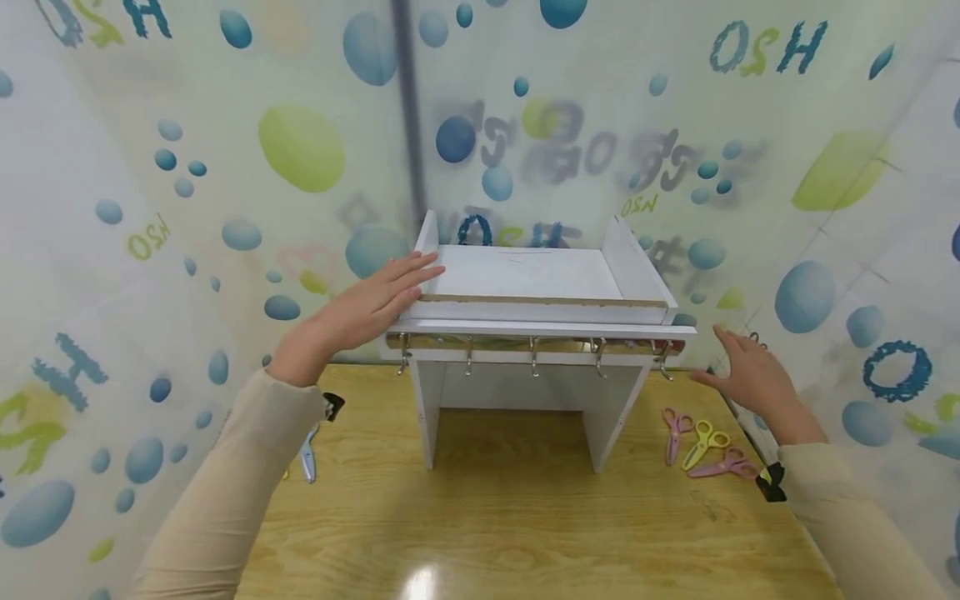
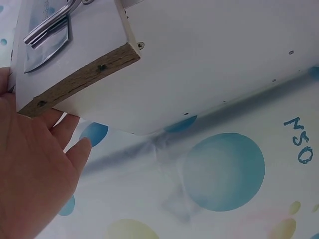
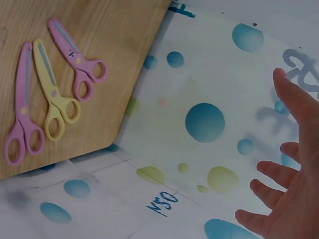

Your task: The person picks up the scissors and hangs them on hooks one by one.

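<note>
A white shelf [image 1: 525, 313] with a row of metal hooks [image 1: 534, 357] along its front stands on the wooden table. My left hand [image 1: 375, 296] lies at the shelf's upper left corner, its fingers extended over the side panel. From below, the left wrist view shows that hand [image 2: 37, 164] beside the board's raw end and one hook [image 2: 50, 27]. Off the shelf's right end, my right hand [image 1: 761, 379] is in the air with fingers spread, holding nothing; the right wrist view shows this hand [image 3: 286, 184] apart from everything.
On the table's right side lie two pink scissors [image 1: 726, 467] and yellow scissors [image 1: 703, 443]. Blue scissors [image 1: 308, 455] lie at the left, partly hidden by my sleeve. A patterned curtain [image 1: 300, 150] surrounds the wooden table [image 1: 510, 533] at the back and sides.
</note>
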Demonstrator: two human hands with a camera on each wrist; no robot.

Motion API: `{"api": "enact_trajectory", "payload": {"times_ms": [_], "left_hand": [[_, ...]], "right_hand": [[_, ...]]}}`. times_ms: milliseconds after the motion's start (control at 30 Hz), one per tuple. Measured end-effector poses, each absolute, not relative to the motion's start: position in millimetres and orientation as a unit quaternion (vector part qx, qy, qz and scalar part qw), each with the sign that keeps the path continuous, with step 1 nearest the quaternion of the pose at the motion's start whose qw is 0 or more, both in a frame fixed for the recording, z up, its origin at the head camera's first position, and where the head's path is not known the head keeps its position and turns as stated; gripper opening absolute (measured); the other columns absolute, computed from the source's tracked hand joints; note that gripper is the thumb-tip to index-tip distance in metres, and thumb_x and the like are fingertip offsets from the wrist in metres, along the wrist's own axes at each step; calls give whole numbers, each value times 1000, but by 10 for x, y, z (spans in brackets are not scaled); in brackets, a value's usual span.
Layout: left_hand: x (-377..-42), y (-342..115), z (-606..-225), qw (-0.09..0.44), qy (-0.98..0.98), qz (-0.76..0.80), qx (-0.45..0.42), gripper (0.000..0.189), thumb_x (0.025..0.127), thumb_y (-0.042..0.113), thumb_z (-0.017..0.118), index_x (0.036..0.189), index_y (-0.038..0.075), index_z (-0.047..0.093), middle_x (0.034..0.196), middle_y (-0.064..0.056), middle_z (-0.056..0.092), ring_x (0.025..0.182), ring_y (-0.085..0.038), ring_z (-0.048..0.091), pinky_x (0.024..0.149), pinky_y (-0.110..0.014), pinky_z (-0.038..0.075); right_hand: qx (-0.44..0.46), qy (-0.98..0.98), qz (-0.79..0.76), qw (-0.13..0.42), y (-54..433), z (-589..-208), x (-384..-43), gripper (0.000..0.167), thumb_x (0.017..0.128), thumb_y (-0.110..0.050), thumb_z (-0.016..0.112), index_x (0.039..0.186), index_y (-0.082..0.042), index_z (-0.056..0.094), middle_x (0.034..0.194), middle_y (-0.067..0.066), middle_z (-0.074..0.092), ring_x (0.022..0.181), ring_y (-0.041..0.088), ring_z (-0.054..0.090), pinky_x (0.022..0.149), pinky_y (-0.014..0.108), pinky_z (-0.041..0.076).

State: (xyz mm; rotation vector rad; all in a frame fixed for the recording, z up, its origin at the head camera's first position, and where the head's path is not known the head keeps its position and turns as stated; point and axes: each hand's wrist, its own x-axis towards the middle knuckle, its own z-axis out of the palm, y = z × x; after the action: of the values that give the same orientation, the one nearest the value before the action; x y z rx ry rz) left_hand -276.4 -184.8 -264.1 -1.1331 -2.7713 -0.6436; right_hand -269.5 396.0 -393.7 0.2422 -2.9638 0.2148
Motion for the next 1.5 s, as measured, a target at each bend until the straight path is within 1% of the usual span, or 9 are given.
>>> {"api": "enact_trajectory", "payload": {"times_ms": [200, 433, 633, 800, 967, 1067, 1233, 1333, 1500], "left_hand": [[-2764, -1844, -2633, 40, -904, -207, -371, 50, 110, 28, 30, 159, 17, 28, 169, -5, 15, 157, -29, 8, 125, -55, 11], [-2755, -1842, -2622, 33, -905, -208, -370, 50, 110, 30, 30, 159, 17, 28, 169, -4, 15, 157, -29, 7, 125, -56, 12], [-2754, -1867, -2645, 41, -904, -212, -368, 50, 110, 29, 30, 158, 16, 28, 169, -6, 15, 157, -30, 8, 125, -55, 12], [-2748, -1887, -2672, 46, -905, -215, -365, 50, 110, 32, 28, 158, 16, 29, 169, -6, 16, 157, -30, 10, 124, -56, 13], [-2762, -1870, -2669, 47, -901, -217, -373, 51, 110, 33, 28, 158, 16, 30, 169, -6, 16, 157, -30, 9, 124, -56, 13], [-2773, -1846, -2653, 46, -900, -217, -376, 50, 110, 30, 29, 158, 16, 30, 168, -6, 17, 157, -29, 9, 125, -55, 12], [-2767, -1830, -2638, 42, -902, -214, -372, 50, 110, 29, 29, 158, 15, 30, 168, -7, 17, 157, -30, 9, 125, -55, 11], [-2754, -1830, -2637, 42, -903, -214, -369, 50, 110, 30, 30, 158, 15, 30, 168, -8, 17, 157, -31, 9, 125, -55, 11], [-2754, -1836, -2647, 47, -905, -213, -366, 49, 110, 29, 30, 158, 16, 31, 168, -7, 17, 157, -30, 10, 125, -55, 12]], "right_hand": [[68, -990, 96, 75, 4015, -4125, -2637, 102, 88, -59, 66, 152, 10, 26, 142, 45, 37, 124, 63, 40, 99, 72, 36], [53, -990, 119, 51, 4036, -4345, -2560, 104, 89, -62, 64, 153, 9, 23, 144, 45, 33, 127, 63, 36, 101, 73, 34], [43, -989, 139, 36, 4050, -4448, -2486, 99, 91, -58, 65, 151, 11, 26, 144, 45, 33, 126, 64, 36, 100, 74, 35], [15, -989, 144, 33, 4070, -4593, -2395, 94, 93, -56, 62, 148, 13, 30, 141, 46, 35, 123, 64, 39, 97, 72, 38], [-18, -987, 143, 70, 4100, -4768, -2266, 71, 95, -39, 66, 136, 16, 44, 130, 46, 45, 114, 61, 47, 91, 69, 43], [-37, -984, 149, 90, 4123, -4887, -2204, 60, 93, -27, 69, 127, 18, 50, 123, 46, 49, 109, 60, 50, 87, 68, 44], [-54, -979, 156, 116, 4178, -5072, -2153, 50, 92, -22, 71, 115, 20, 58, 109, 41, 58, 95, 55, 58, 78, 63, 48], [-69, -978, 162, 109, 4210, -5151, -2143, 45, 93, -21, 69, 109, 20, 62, 103, 40, 62, 90, 54, 60, 75, 60, 50], [-117, -975, 178, 62, 4214, -5223, -2127, 43, 94, -24, 65, 105, 17, 64, 100, 36, 66, 84, 48, 64, 68, 54, 52]]}}
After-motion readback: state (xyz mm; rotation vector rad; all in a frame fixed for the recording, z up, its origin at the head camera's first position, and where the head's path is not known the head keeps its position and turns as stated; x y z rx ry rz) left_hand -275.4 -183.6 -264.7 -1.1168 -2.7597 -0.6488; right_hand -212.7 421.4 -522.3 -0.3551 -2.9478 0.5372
